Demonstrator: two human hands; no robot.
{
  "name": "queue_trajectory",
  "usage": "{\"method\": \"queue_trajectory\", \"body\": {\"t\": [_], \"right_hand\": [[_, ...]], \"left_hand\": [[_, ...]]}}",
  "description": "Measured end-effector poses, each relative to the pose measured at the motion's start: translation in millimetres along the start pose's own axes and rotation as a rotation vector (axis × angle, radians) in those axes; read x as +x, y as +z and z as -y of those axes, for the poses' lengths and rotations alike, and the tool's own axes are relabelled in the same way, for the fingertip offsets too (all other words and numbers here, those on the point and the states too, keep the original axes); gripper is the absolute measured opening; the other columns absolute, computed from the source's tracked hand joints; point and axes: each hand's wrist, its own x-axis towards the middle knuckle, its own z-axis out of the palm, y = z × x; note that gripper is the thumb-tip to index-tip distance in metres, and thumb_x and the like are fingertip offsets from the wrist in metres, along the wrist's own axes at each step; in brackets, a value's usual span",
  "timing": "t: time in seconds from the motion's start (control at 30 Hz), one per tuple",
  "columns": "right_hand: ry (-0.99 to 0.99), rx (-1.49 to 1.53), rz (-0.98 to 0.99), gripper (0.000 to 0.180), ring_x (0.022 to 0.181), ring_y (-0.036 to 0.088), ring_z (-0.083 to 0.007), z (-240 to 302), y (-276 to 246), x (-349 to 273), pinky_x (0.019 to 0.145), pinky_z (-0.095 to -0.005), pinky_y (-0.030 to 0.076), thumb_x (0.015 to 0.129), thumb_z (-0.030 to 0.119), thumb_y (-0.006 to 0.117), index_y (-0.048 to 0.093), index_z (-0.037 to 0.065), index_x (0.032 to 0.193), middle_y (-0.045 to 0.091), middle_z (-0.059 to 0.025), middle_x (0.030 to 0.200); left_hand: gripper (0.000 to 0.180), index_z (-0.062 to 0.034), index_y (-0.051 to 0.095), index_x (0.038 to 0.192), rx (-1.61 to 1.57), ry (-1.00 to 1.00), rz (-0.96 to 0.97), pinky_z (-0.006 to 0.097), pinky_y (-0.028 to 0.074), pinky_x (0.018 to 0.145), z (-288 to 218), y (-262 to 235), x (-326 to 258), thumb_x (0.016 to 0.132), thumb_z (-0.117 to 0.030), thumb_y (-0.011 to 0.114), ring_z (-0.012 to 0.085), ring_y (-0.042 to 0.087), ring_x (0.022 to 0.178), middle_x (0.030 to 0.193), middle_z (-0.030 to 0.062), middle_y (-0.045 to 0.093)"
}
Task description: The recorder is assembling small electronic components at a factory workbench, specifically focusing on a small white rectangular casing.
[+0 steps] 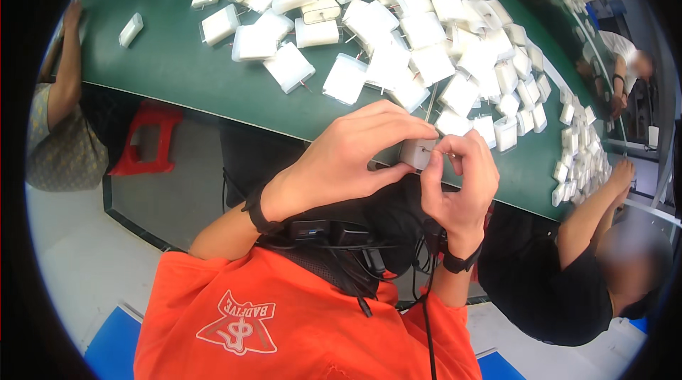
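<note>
My left hand holds a small white rectangular block at the table's near edge, thumb below and fingers above. The end of the block that faces my right hand shows a small dark spot with a thin wire or pin coming out. My right hand pinches that thin piece between thumb and forefinger, close against the block. Just beyond my hands lies a loose heap of similar white blocks in pale translucent wrapping, several with thin metal pins sticking out.
The green tabletop curves across the view. One white block lies apart at the left. Co-workers sit on both sides, the right one beside another heap of blocks. A red stool stands below the left edge. Dark cables hang before my body.
</note>
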Motion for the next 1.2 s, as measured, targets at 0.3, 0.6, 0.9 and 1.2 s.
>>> {"method": "queue_trajectory", "body": {"t": [0.3,0.6,0.9,1.2], "right_hand": [[0.200,0.212,0.007,0.016,0.062,0.044,-0.0139,0,-1,3,0.056,-0.0303,0.035,0.089,-0.004,0.077,0.067,0.001,0.100,0.058,-0.0038,0.079],[0.255,0.221,0.043,0.012,0.062,0.041,-0.0121,5,-10,3,0.057,-0.0281,0.031,0.089,0.000,0.082,0.071,0.001,0.095,0.059,-0.0024,0.078],[0.500,0.452,0.032,0.007,0.064,0.036,-0.0064,13,-4,5,0.059,-0.0260,0.027,0.092,0.001,0.083,0.076,0.000,0.094,0.053,0.0021,0.074],[0.187,0.109,-0.036,0.019,0.058,0.048,-0.0180,34,-4,-6,0.055,-0.0327,0.036,0.079,-0.001,0.092,0.078,0.007,0.088,0.058,-0.0030,0.069]], "left_hand": [[0.058,-0.0031,0.075,0.128,0.013,0.003,0.000,0.040,0.062,0.093,-1,-1,-1,0.072,0.008,0.085,0.0313,0.074,0.109,0.123,0.0106,0.078],[0.058,-0.0034,0.074,0.129,-0.003,-0.003,0.013,0.040,0.062,0.094,-1,-2,0,0.073,0.007,0.085,0.0316,0.074,0.110,0.123,0.0109,0.078],[0.073,-0.0041,0.062,0.147,-0.028,-0.161,0.003,0.039,0.060,0.100,-9,-2,-2,0.079,0.002,0.087,0.0291,0.075,0.116,0.126,0.0105,0.080],[0.078,-0.0018,0.057,0.149,0.023,-0.111,0.029,0.039,0.059,0.103,-4,-3,-4,0.079,-0.002,0.090,0.0310,0.075,0.119,0.128,0.0102,0.080]]}}
